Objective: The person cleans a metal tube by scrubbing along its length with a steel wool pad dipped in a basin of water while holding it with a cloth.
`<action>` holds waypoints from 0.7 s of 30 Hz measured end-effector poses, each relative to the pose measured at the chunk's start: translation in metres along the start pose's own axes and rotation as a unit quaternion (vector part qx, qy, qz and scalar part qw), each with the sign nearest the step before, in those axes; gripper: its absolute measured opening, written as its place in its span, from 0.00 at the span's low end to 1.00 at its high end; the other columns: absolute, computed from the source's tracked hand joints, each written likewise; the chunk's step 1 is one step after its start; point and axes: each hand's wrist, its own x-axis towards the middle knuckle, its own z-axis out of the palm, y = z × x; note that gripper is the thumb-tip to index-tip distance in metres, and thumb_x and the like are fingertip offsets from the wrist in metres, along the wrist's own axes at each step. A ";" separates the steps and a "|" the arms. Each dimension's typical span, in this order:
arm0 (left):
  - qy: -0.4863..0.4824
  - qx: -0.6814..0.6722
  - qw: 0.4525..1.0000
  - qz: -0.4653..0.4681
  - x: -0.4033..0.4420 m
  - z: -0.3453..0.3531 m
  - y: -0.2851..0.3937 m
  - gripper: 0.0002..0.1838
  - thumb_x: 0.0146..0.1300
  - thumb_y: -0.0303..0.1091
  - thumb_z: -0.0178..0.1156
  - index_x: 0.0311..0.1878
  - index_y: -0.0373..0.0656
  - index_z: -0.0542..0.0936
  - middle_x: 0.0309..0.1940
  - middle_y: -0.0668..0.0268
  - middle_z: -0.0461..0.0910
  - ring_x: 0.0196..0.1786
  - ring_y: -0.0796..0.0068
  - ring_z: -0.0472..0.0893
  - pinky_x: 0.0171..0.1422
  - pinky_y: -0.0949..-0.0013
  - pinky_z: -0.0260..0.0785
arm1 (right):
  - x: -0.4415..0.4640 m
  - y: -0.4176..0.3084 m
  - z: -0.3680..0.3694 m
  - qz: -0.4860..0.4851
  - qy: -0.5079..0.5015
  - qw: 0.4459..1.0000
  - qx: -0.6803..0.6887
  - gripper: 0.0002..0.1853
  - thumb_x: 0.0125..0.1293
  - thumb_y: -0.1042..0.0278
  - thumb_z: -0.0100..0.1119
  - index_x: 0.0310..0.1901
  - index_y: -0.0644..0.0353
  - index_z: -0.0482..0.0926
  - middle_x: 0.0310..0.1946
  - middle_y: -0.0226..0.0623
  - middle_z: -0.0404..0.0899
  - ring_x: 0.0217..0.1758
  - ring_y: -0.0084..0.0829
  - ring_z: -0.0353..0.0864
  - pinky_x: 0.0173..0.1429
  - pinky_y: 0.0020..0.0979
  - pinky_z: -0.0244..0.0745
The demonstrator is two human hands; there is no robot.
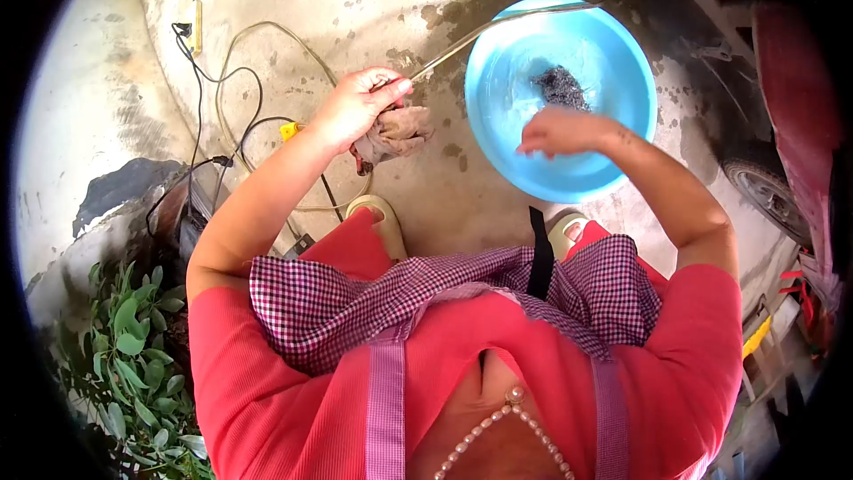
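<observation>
My left hand (362, 107) gripped the clear hose (450, 52), with a crumpled cloth (397, 133) bunched beneath it. The hose's long axis slanted away rightward, reaching over the far rim of the blue basin (482, 107). My right hand (562, 131), the nearer to the dark, wiry clump (558, 83) in that basin, hung just this side of it, fingers loosely bent; whether they held anything, I couldn't tell. I could read no brand, label or writing.
</observation>
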 end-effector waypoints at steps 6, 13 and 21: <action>-0.022 0.012 1.000 -0.009 -0.001 0.004 -0.009 0.09 0.62 0.36 0.58 0.38 0.40 0.78 0.29 0.72 0.77 0.34 0.84 0.73 0.42 0.78 0.67 | 0.011 -0.033 0.097 -0.066 -0.112 0.970 -0.207 0.16 0.64 0.55 0.48 0.42 0.60 0.77 0.34 0.43 0.80 0.40 0.44 0.78 0.48 0.42 0.71; -0.017 0.081 0.996 0.025 -0.007 -0.004 -0.006 0.13 0.62 0.39 0.57 0.40 0.38 0.78 0.30 0.68 0.78 0.37 0.81 0.74 0.43 0.76 0.67 | 0.034 -0.085 0.094 -0.244 0.048 0.961 0.121 0.16 0.62 0.61 0.53 0.50 0.58 0.75 0.36 0.39 0.74 0.37 0.32 0.74 0.42 0.31 0.70; 0.032 0.080 0.995 -0.043 -0.025 -0.048 0.013 0.15 0.62 0.43 0.57 0.41 0.41 0.79 0.31 0.70 0.76 0.37 0.80 0.72 0.44 0.75 0.65 | 0.026 -0.209 0.040 -0.314 -0.015 0.894 0.319 0.22 0.59 0.59 0.60 0.52 0.63 0.72 0.33 0.30 0.67 0.33 0.20 0.67 0.38 0.22 0.67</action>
